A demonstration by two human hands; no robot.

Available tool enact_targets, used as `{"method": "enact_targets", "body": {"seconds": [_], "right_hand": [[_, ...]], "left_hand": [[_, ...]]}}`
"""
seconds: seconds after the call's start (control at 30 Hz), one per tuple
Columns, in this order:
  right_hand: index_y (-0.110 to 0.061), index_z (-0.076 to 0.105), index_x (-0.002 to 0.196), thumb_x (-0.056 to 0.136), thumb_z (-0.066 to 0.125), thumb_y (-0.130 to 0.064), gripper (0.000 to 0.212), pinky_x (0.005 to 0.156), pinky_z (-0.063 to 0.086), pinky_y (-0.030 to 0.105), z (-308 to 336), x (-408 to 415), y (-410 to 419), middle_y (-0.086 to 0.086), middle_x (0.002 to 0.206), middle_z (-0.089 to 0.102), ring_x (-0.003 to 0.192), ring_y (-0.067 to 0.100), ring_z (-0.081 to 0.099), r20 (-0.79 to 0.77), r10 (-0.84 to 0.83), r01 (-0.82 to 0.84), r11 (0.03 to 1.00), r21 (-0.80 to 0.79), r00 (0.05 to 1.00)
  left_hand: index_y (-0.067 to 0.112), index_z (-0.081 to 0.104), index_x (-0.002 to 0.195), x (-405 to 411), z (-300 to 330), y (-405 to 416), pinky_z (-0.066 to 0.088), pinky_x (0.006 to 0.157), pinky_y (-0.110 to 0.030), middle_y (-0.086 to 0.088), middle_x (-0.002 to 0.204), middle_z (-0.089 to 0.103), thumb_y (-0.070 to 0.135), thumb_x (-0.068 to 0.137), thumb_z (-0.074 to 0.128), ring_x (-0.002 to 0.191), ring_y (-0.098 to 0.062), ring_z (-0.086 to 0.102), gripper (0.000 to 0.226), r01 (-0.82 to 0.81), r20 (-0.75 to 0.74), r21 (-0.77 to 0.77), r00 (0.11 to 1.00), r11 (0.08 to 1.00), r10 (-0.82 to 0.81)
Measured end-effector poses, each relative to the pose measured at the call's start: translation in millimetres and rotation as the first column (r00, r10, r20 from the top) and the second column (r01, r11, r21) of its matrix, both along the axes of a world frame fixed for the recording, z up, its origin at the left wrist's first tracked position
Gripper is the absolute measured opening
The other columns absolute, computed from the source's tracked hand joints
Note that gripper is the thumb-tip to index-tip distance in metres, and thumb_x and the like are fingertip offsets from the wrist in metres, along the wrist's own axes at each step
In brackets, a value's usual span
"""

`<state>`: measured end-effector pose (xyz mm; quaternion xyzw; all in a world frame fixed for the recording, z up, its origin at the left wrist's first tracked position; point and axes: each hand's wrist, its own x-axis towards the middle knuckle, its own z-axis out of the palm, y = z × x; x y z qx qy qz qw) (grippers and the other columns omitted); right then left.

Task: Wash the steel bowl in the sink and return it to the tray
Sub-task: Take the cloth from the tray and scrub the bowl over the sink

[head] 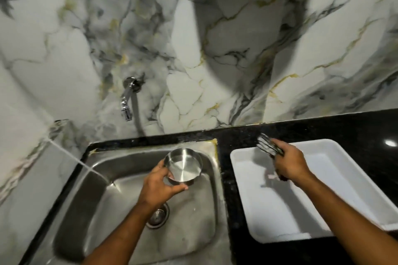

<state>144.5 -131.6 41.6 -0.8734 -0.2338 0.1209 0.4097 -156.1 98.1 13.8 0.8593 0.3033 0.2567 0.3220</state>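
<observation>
A small round steel bowl (pixel 184 165) is held tilted over the steel sink (pixel 120 180), its open side facing me. My left hand (pixel 160 185) grips it by the near rim. My right hand (pixel 289 162) hovers over the white plastic tray (pixel 344 178) on the right counter and holds a bunch of blurred steel cutlery (pixel 268 146) pointing up and left. The tray's floor looks bare.
A chrome tap (pixel 127 101) sticks out of the marble wall above the sink's back left. The sink drain (pixel 158 215) lies below my left wrist. Black granite counter (pixel 323 129) surrounds the sink and the tray.
</observation>
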Motion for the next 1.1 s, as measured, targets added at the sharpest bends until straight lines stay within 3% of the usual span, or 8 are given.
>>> {"method": "enact_targets", "body": {"seconds": [0.07, 0.13, 0.33, 0.47, 0.57, 0.73, 0.93, 1.1], "right_hand": [[-0.021, 0.069, 0.127, 0.076, 0.051, 0.006, 0.06, 0.068, 0.056, 0.014, 23, -48, 49, 0.002, 0.106, 0.073, 0.076, 0.007, 0.068, 0.117, 0.2, -0.217, 0.963, 0.158, 0.973], [-0.019, 0.065, 0.131, 0.074, 0.051, 0.002, 0.062, 0.101, 0.048, 0.021, 40, -96, 92, 0.006, 0.131, 0.066, 0.111, 0.019, 0.066, 0.287, 0.415, -0.46, 0.881, 0.111, 0.863], [-0.025, 0.055, 0.138, 0.086, 0.067, -0.03, 0.054, 0.097, 0.051, 0.041, 56, -189, 173, 0.009, 0.138, 0.057, 0.123, 0.032, 0.055, 0.446, 0.841, -0.67, 0.523, -0.527, 0.305], [-0.025, 0.043, 0.146, 0.08, 0.063, -0.041, 0.07, 0.106, 0.04, 0.049, 69, -212, 197, 0.009, 0.143, 0.053, 0.131, 0.029, 0.048, 0.202, 0.947, -0.706, 0.321, -0.632, 0.25], [-0.029, 0.02, 0.155, 0.072, 0.062, -0.046, 0.094, 0.116, 0.021, 0.059, 71, -226, 205, 0.009, 0.159, 0.032, 0.145, 0.028, 0.03, 0.025, 0.982, -0.705, 0.151, -0.693, 0.186], [-0.016, 0.02, 0.155, 0.091, 0.065, -0.021, 0.078, 0.111, 0.033, 0.059, 65, -249, 213, 0.017, 0.158, 0.034, 0.137, 0.037, 0.042, 0.319, 0.948, -0.477, 0.273, -0.836, -0.018], [-0.011, 0.03, 0.151, 0.093, 0.06, -0.01, 0.066, 0.108, 0.042, 0.052, 64, -259, 207, 0.017, 0.152, 0.044, 0.129, 0.036, 0.051, 0.413, 0.91, -0.557, 0.352, -0.752, 0.018], [-0.014, 0.034, 0.15, 0.089, 0.062, -0.003, 0.068, 0.104, 0.046, 0.052, 79, -263, 209, 0.015, 0.147, 0.051, 0.124, 0.036, 0.056, 0.46, 0.888, -0.609, 0.377, -0.698, 0.023]], "left_hand": [[0.037, 0.051, 0.062, -11, 6, 5, 0.046, 0.091, -0.016, 0.007, 0.127, 0.06, 0.03, 0.044, 0.098, 0.111, -0.01, 0.059, 0.05, 0.011, 0.021, 0.004, 1.0, 1.0, -0.011], [0.032, 0.052, 0.061, -21, 9, 8, 0.05, 0.092, -0.023, 0.003, 0.127, 0.061, 0.032, 0.044, 0.097, 0.113, -0.011, 0.059, 0.049, 0.012, 0.026, 0.008, 1.0, 1.0, -0.012], [0.032, 0.058, 0.066, -57, 26, 20, 0.055, 0.087, -0.028, -0.003, 0.113, 0.068, 0.036, 0.046, 0.097, 0.106, -0.01, 0.065, 0.044, -0.001, 0.154, 0.018, 0.988, 1.0, -0.002], [0.015, 0.07, 0.074, -86, 38, 43, 0.055, 0.089, -0.028, -0.002, 0.114, 0.068, 0.037, 0.045, 0.096, 0.105, -0.004, 0.064, 0.045, -0.006, 0.155, 0.053, 0.988, 0.999, -0.003], [0.034, 0.066, 0.07, -107, 39, 53, 0.056, 0.086, -0.025, 0.006, 0.113, 0.068, 0.037, 0.044, 0.096, 0.105, -0.002, 0.065, 0.04, -0.01, 0.207, 0.048, 0.978, 0.999, 0.0], [0.029, 0.062, 0.07, -119, 35, 71, 0.059, 0.085, -0.03, 0.008, 0.11, 0.07, 0.03, 0.041, 0.097, 0.102, -0.004, 0.067, 0.046, -0.076, 0.277, -0.065, 0.957, 0.995, 0.091], [0.013, 0.057, 0.096, -123, 36, 78, 0.052, 0.099, -0.048, -0.013, 0.138, 0.055, 0.008, 0.047, 0.097, 0.117, -0.022, 0.064, 0.063, 0.056, 0.403, -0.359, 0.909, 0.932, 0.101], [0.02, 0.041, 0.139, -112, 40, 80, 0.038, 0.106, -0.061, -0.024, 0.131, 0.058, 0.041, 0.086, 0.063, 0.12, -0.041, 0.056, 0.061, 0.298, 0.664, -0.683, 0.634, 0.667, 0.396]]}}
